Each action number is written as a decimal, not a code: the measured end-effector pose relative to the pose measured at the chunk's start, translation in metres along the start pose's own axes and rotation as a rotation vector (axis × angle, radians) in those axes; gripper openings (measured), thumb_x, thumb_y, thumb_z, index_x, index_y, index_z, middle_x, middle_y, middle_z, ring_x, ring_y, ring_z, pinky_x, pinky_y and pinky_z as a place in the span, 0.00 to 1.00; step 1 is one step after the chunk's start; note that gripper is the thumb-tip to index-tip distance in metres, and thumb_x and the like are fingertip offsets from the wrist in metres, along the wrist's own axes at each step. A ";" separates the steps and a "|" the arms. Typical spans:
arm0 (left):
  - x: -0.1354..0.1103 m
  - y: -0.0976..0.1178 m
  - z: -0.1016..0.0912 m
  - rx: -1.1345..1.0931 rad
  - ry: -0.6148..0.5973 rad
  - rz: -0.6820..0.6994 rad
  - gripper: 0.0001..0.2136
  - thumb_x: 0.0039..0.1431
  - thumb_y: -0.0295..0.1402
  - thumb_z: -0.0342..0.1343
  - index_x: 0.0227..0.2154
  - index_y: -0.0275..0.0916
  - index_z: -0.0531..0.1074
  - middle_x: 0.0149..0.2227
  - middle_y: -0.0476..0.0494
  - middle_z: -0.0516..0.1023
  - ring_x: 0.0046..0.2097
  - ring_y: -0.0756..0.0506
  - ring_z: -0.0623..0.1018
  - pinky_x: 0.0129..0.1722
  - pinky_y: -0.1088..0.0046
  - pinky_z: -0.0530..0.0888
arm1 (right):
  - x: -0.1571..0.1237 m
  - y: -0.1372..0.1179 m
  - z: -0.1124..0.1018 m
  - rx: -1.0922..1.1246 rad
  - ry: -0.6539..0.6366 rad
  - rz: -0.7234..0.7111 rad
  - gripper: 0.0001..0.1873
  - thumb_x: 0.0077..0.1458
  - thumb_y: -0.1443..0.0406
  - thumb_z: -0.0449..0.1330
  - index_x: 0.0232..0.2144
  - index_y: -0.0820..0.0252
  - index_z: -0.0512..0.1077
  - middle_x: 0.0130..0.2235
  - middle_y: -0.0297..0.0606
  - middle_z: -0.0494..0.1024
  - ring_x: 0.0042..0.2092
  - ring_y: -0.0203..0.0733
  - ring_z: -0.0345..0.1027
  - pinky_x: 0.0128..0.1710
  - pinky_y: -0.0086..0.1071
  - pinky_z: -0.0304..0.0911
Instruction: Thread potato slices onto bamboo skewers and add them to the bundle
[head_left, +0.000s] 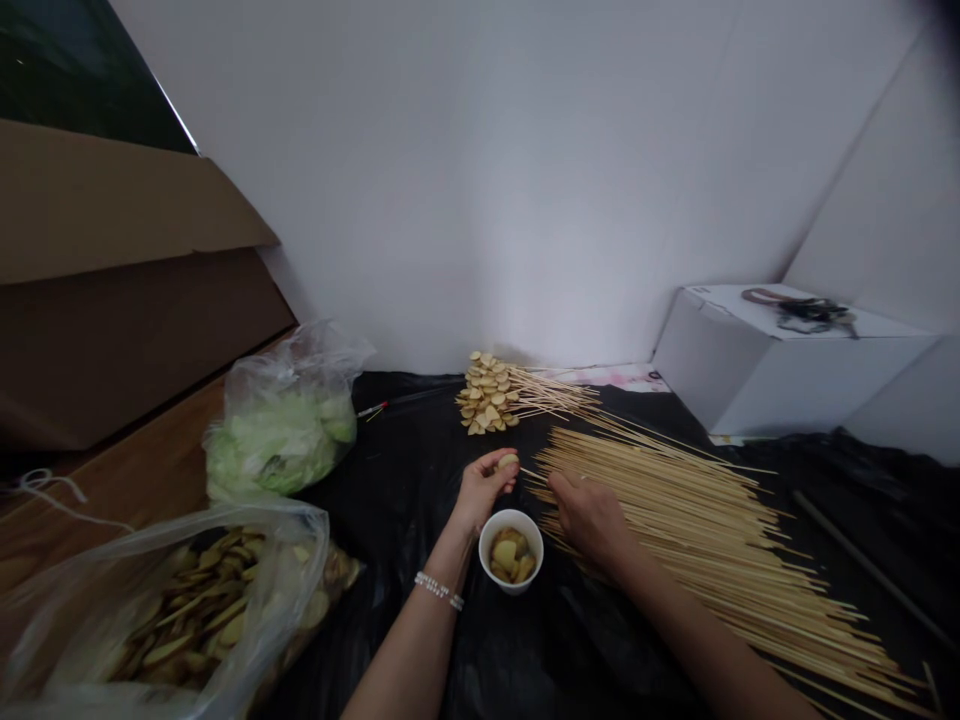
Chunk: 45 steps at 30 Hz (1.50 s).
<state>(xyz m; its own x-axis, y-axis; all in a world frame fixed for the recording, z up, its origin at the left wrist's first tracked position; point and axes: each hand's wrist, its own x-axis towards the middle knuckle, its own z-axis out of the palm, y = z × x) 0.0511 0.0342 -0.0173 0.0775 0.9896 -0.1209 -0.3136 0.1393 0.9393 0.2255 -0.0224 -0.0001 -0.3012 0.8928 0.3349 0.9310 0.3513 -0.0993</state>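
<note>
My left hand (484,488) pinches a pale potato slice (508,461) between thumb and fingers, just above a white paper cup (511,551) that holds more slices. My right hand (589,512) rests palm down on the near end of a big spread of bare bamboo skewers (712,535); its fingers curl among the sticks and I cannot see whether one is gripped. A pile of finished skewers loaded with potato slices (489,394) lies further back by the wall. Everything sits on a black plastic sheet (420,470).
At the left lie a clear bag of potato slices (202,605) and a bag of green lettuce (281,435). A cardboard box (112,280) stands on the wooden surface behind them. A white box (757,375) sits at the right. A red-tipped pen (390,403) lies near the wall.
</note>
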 end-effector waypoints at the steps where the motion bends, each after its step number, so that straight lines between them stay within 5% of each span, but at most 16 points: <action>1: -0.001 0.001 0.000 0.000 -0.004 -0.008 0.24 0.32 0.37 0.71 0.37 0.33 0.78 0.25 0.48 0.75 0.22 0.55 0.69 0.22 0.80 0.66 | 0.000 0.000 0.000 0.010 -0.009 0.003 0.11 0.57 0.74 0.48 0.32 0.58 0.67 0.31 0.34 0.74 0.30 0.36 0.65 0.27 0.32 0.43; 41: 0.001 0.000 -0.002 -0.116 0.004 -0.129 0.19 0.31 0.38 0.72 0.27 0.32 0.77 0.22 0.47 0.77 0.22 0.55 0.72 0.21 0.83 0.65 | 0.002 0.001 0.004 0.062 -0.073 -0.002 0.11 0.59 0.73 0.47 0.34 0.59 0.68 0.32 0.36 0.74 0.32 0.36 0.67 0.29 0.29 0.49; 45: 0.001 -0.001 0.000 -0.107 0.015 -0.141 0.20 0.29 0.38 0.73 0.26 0.32 0.77 0.23 0.47 0.77 0.22 0.55 0.72 0.22 0.83 0.66 | 0.002 0.001 0.003 0.083 -0.097 -0.006 0.14 0.58 0.74 0.46 0.40 0.59 0.69 0.36 0.38 0.76 0.36 0.37 0.69 0.31 0.28 0.52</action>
<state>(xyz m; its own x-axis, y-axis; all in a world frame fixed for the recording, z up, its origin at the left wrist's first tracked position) 0.0513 0.0348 -0.0186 0.1142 0.9603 -0.2546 -0.3997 0.2790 0.8732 0.2248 -0.0192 -0.0024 -0.3287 0.9125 0.2434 0.9101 0.3749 -0.1764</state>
